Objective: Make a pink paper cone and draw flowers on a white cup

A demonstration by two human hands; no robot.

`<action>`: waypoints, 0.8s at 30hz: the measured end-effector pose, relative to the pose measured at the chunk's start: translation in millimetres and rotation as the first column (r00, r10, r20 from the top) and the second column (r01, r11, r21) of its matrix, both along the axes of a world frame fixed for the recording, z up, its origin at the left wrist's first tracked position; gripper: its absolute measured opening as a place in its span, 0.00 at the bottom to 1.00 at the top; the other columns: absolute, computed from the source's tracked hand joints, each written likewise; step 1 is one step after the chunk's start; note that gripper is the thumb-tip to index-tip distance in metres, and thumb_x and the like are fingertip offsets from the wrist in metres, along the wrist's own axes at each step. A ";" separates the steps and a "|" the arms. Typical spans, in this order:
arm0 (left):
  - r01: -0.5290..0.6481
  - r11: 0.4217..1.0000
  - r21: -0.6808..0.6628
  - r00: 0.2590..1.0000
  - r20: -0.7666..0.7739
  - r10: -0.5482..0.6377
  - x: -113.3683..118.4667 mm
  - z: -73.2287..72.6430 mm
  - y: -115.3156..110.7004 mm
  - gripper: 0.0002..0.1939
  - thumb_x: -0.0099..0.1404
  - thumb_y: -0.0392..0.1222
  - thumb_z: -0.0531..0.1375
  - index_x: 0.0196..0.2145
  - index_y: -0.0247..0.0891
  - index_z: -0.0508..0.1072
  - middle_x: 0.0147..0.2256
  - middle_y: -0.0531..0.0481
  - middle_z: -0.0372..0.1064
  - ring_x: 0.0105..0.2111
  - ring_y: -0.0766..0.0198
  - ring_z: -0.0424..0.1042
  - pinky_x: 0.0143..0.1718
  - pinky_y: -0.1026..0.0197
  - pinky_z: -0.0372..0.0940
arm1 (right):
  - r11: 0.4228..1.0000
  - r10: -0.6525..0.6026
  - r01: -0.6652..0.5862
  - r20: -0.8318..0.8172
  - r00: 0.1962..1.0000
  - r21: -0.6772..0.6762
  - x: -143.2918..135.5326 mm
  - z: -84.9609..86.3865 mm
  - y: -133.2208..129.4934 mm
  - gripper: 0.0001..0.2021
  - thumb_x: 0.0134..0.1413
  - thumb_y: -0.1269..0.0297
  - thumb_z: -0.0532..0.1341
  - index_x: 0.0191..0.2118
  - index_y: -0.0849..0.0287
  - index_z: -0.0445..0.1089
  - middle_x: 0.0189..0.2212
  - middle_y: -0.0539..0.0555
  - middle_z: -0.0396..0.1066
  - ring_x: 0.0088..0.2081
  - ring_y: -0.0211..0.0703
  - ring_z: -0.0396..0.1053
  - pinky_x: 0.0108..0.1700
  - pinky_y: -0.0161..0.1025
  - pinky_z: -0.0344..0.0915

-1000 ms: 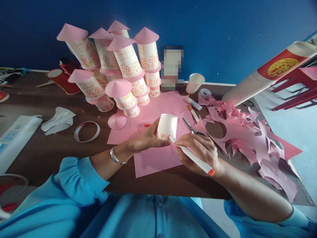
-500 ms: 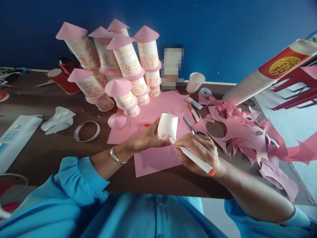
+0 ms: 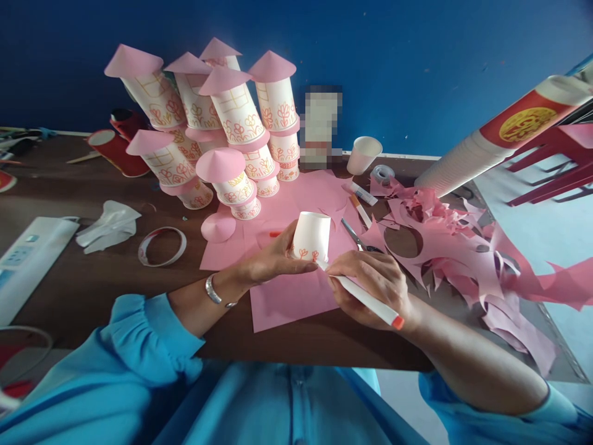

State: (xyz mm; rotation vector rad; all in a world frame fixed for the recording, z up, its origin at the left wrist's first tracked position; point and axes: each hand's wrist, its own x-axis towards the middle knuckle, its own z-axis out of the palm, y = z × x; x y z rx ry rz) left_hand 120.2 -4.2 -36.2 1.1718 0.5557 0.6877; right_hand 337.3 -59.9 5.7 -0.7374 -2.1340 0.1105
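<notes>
Head view, from near to far. Nearest, two blue sleeves [image 3: 160, 327] are seen at the edge of a dark counter [image 3: 324, 346]. Beyond them, a white marker [image 3: 370, 300] with a red-orange end is gripped in the right hand [image 3: 368, 287], pen fashion, its tip brought to the lower edge of a white paper cup [image 3: 312, 232]; whether the tip is touching cannot be told. The paper cup is grasped in the left hand [image 3: 273, 256], thumb along the lower end, and is held above pink sheets [image 3: 285, 309]; small red flowers are drawn along its lower band. The cup may be judged light, thin-walled and springy, easily dented if squeezed; it is best held lightly near the firmer ends, with inked areas avoided lest they be smeared. The slim, stiff marker is best controlled close to its tip. To the right, scissors [image 3: 354, 235] are placed beside pink scraps [image 3: 463, 269]; to the left, a tape roll [image 3: 141, 248] is laid flat. Farther back, decorated cup towers [image 3: 238, 117] are capped with pink cones, and a plain cup [image 3: 364, 156] is stood near a blue wall [image 3: 393, 62].
</notes>
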 end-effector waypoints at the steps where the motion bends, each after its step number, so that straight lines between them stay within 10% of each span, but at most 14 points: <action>1: -0.003 1.000 -0.006 1.000 0.003 0.003 0.1 0.9 -0.1 0.28 0.59 0.45 0.76 0.54 0.42 0.73 0.47 0.46 0.72 0.43 0.57 0.70 0.42 0.57 0.68 | 1.000 0.007 -0.007 -0.033 0.999 0.014 0.5 0.3 0.2 0.07 0.63 0.76 0.62 0.43 0.56 0.69 0.29 0.49 0.78 0.27 0.40 0.79 0.30 0.36 0.75; 16: -0.003 1.000 -0.026 0.984 0.177 0.008 1.1 0.7 -0.3 0.31 0.66 0.42 0.71 0.65 0.47 0.70 0.60 0.41 0.71 0.59 0.47 0.71 0.61 0.44 0.66 | 0.993 -0.112 0.117 -0.188 0.976 0.017 4.4 -8.0 7.5 0.11 0.64 0.74 0.66 0.50 0.56 0.72 0.38 0.55 0.82 0.39 0.46 0.83 0.40 0.41 0.81; 24: -0.051 0.999 0.017 0.998 0.044 0.050 -0.3 -5.3 -0.8 0.35 0.62 0.46 0.74 0.63 0.44 0.70 0.51 0.43 0.73 0.55 0.49 0.70 0.56 0.47 0.66 | 0.996 -0.086 0.089 -0.137 0.987 0.015 1.5 -8.9 5.6 0.10 0.67 0.72 0.64 0.51 0.55 0.72 0.39 0.56 0.82 0.39 0.46 0.83 0.39 0.41 0.81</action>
